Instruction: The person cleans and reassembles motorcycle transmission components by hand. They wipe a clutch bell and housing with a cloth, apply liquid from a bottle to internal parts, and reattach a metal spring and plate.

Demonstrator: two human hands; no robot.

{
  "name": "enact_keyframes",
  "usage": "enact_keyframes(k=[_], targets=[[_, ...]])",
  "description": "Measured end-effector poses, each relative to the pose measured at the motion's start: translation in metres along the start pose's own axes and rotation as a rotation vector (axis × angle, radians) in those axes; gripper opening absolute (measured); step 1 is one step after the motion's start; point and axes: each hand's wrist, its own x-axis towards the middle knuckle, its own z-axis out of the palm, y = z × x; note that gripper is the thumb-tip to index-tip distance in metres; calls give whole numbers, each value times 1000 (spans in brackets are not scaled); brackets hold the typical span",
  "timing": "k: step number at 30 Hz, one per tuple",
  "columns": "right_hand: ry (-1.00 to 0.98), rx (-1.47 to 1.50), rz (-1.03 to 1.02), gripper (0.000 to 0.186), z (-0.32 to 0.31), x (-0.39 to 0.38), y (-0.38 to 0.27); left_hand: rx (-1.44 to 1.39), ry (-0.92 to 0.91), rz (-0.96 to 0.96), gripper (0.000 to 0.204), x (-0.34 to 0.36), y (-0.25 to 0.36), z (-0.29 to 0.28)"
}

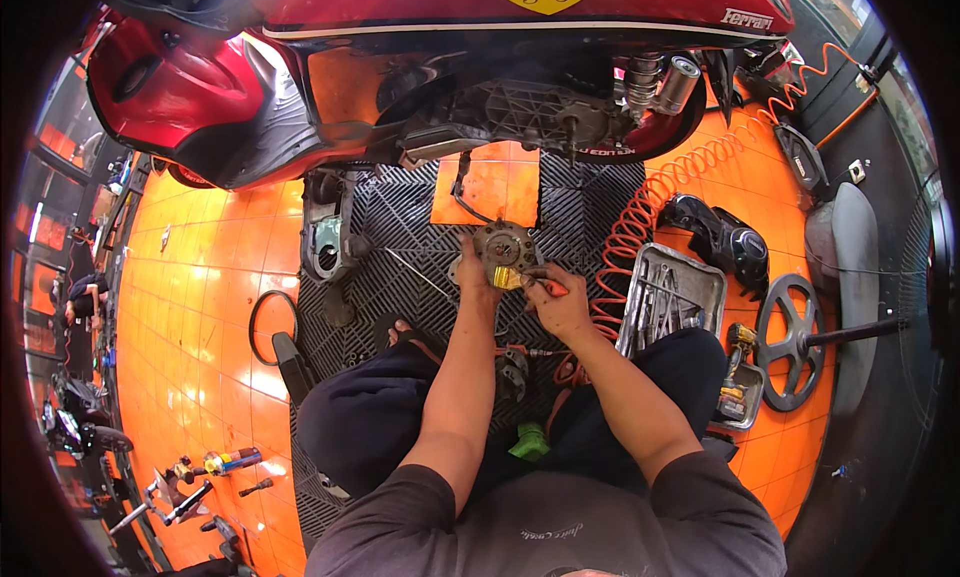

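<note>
My left hand [473,270] is closed on the left edge of a round, greasy metal housing [505,241] with bolt holes around its rim, held out above the mat between my knees. In my right hand [562,302] is a paintbrush with a red handle. Its yellow bristles [507,278] lie against the lower face of the housing. My left fingertips are partly hidden by the housing. A long thin metal rod [415,272] lies to the left of my left hand.
Ahead stands a red scooter [520,22] with its engine side exposed. Beneath me is a black ribbed mat [390,217]. A metal tray [672,295] of tools, a red coiled hose [622,239] and a black cover [722,239] lie right; a drive belt [256,327] lies left.
</note>
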Motion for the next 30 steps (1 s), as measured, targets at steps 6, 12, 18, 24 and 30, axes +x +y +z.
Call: enact_keyframes(k=[6,12,18,24,30], targets=[[175,-377,-159,25,-29,17,-18,85,-115,150,50,-1,4,-8],[354,435,200,11,-30,25,6,-43,-30,106,30,22,0,-20],[108,54,-78,12,-2,-4,22,-325,84,-114,24,34,-22,-30],[251,613,162,13,-20,29,4,-513,32,-224,30,13,-7,-27],[79,480,93,10,9,16,17,-287,-397,-182,44,0,-5,-27]])
